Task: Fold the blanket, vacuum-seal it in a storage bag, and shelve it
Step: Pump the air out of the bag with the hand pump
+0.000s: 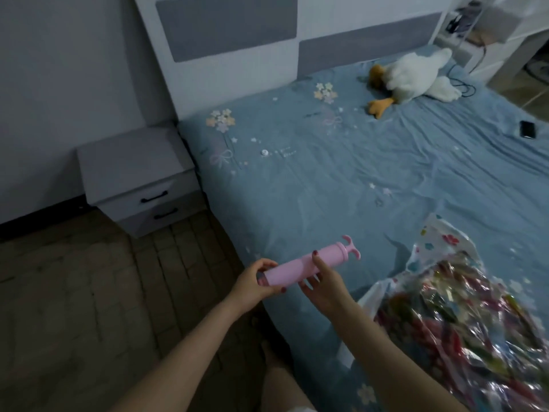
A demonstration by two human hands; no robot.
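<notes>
Both hands' grip holds a pink pump [309, 263] beside the multicoloured bagged blanket [463, 316].

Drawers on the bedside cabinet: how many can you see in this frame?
2. The upper drawer and the lower drawer sit stacked on the cabinet front, each with a dark handle. None seem hidden.

Head view looks down, close over the bed [326, 188].

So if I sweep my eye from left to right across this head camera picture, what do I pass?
Grey nightstand → left hand → pink hand pump, held in both hands → right hand → plush duck far back on the bed → storage bag holding the colourful blanket → black phone.
</notes>
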